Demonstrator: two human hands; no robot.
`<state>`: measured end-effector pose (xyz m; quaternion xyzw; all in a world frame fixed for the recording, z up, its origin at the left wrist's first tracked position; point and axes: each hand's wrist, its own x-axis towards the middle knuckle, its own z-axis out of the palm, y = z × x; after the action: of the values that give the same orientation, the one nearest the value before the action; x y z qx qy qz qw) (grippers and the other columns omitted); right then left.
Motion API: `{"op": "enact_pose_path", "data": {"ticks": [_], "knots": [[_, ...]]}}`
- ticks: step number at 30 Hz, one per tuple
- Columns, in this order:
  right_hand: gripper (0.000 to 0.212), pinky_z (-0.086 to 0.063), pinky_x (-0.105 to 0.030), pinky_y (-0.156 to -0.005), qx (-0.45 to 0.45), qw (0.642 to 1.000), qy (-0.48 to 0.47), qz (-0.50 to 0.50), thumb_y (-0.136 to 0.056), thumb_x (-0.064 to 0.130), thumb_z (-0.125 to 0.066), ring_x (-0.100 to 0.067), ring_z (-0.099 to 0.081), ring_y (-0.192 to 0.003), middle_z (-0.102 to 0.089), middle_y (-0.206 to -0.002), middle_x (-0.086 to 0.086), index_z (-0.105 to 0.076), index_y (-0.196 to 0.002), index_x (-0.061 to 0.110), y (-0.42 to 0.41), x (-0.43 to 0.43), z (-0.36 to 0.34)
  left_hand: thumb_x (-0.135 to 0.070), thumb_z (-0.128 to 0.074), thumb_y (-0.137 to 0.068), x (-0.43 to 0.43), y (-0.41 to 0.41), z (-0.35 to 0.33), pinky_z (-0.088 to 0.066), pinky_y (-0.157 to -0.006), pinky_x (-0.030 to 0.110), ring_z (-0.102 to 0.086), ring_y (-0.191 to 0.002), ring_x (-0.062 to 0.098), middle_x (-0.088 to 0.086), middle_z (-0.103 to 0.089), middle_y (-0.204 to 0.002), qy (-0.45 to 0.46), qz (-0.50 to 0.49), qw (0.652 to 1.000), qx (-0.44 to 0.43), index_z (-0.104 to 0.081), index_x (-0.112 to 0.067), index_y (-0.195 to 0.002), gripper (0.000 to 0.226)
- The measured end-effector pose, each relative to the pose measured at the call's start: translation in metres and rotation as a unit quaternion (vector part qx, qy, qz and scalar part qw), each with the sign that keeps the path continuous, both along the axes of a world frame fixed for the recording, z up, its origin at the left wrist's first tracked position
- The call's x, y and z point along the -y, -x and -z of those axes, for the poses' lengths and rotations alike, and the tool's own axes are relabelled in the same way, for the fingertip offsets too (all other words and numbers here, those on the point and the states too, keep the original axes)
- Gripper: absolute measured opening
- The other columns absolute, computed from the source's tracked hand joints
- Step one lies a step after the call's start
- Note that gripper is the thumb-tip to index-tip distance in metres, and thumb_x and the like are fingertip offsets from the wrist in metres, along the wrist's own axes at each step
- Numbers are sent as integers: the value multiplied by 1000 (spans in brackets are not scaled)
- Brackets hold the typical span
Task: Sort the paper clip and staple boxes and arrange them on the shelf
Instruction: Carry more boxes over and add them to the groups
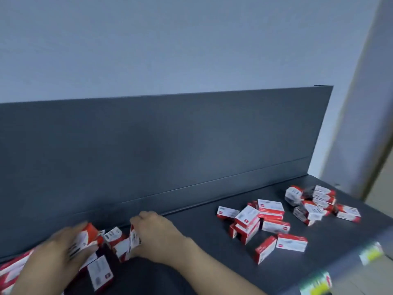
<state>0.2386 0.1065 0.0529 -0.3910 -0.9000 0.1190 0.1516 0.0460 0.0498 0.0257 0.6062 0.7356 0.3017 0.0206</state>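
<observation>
Shelf point(191, 241): dark grey, with a tall back panel point(170, 145) along its far edge.
Left hand point(53, 252): near left, blurred, fingers curled round a red-and-white box point(85, 236).
Right hand point(157, 237): just right of it, pinching the edge of a second box point(133, 239) stood on end; more boxes crowd between the two hands.
Pile point(270, 218): loose boxes scattered to the right, well apart from the hands, some stacked, some tipped.
Edge tags point(371, 253): blurred, on the shelf's near right lip.

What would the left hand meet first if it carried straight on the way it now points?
Probably the small box between the hands: the left hand, gripping a red and white box, points toward it, with the right hand, holding a third box, just beyond. Motion blur leaves depth unsure.
</observation>
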Motion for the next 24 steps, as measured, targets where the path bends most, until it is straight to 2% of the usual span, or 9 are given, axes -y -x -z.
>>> {"op": "enact_pose_path", "data": {"ticks": [2, 5, 9, 14, 19, 24], "knots": [[43, -43, -40, -85, -1, 999, -7, 41, -77, 17, -72, -36, -46, -109, -52, -113, -21, -51, -109, -3, -45, -13, -6, -13, -86, -60, -15, -50, -21, -49, -82, 49, -63, -98, 41, 20, -67, -110, -1, 9, 1000, 2, -66, -7, -114, 58], [47, -43, -39, -88, 6, 995, -22, 102, -75, 22, -74, -34, -46, -112, -51, -116, -17, -51, -111, 1, -121, -35, -11, -13, -83, -64, -45, -128, -32, -46, -78, 40, -64, -99, 37, 14, -69, -107, 7, 61, 998, -20, -66, -6, -114, 53], [51, -41, -36, -93, 4, 987, -44, 156, -79, 25, -70, -31, -44, -117, -51, -121, -15, -48, -119, 2, -230, -62, -15, -23, -76, -74, -84, -229, -38, -42, -79, 29, -62, -100, 25, 3, -66, -111, -19, 137, 990, -17, -60, -11, -122, 52], [62, -38, -35, -101, 13, 978, -57, 201, -80, 33, -69, -29, -43, -123, -49, -129, -12, -44, -130, 5, -364, -102, -16, -29, -71, -79, -135, -367, -32, -41, -89, 27, -57, -108, 19, 1, -62, -119, -21, 197, 980, 2, -54, -14, -129, 54], [60, -41, -33, -94, 17, 969, -49, 241, -79, 34, -70, -26, -48, -116, -53, -123, -10, -47, -128, 8, -467, -140, -21, -33, -68, -82, -177, -459, -22, -37, -98, 24, -53, -118, 17, -1, -57, -127, 10, 209, 978, 0, -49, -15, -132, 56], [45, -43, -28, -81, 43, 954, 9, 295, -78, 31, -71, -25, -53, -105, -56, -117, -9, -52, -113, 10, -534, -167, -11, -35, -62, -86, -205, -509, -11, -35, -105, 26, -46, -126, 15, -2, -50, -137, 54, 210, 976, -38, -43, -20, -137, 56]]}}
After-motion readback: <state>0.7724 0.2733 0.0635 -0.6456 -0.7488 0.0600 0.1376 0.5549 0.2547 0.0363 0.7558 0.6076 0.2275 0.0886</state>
